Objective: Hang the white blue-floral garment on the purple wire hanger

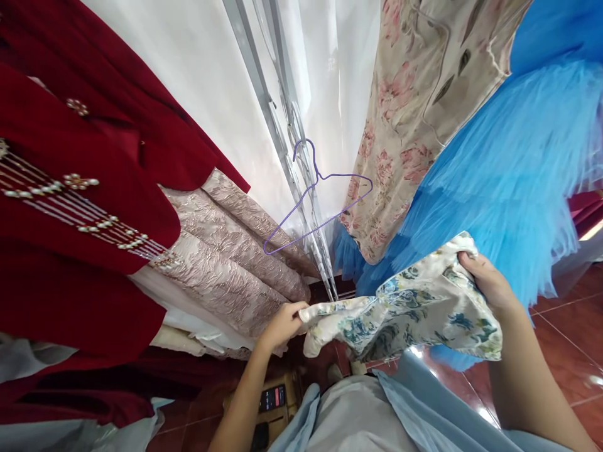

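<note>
A white garment with a blue and green floral print (pixel 400 314) is stretched out between my two hands, in front of my body. My left hand (pixel 283 323) pinches its narrow left end. At the upper right corner, my right hand (pixel 485 279) grips the cloth with the thumb on top. Just beyond the garment, a purple hanger (pixel 318 182) with nothing on it hangs from a metal rail (pixel 264 81).
Dark red clothing with beaded trim (pixel 94 207) and a pink brocade skirt (pixel 226 257) hang at left. On the right hang a beige floral dress (pixel 396 125) and a blue tulle dress (pixel 490 169). A phone (pixel 273 398) lies on a wooden stool below, above red floor tiles (pixel 565 333).
</note>
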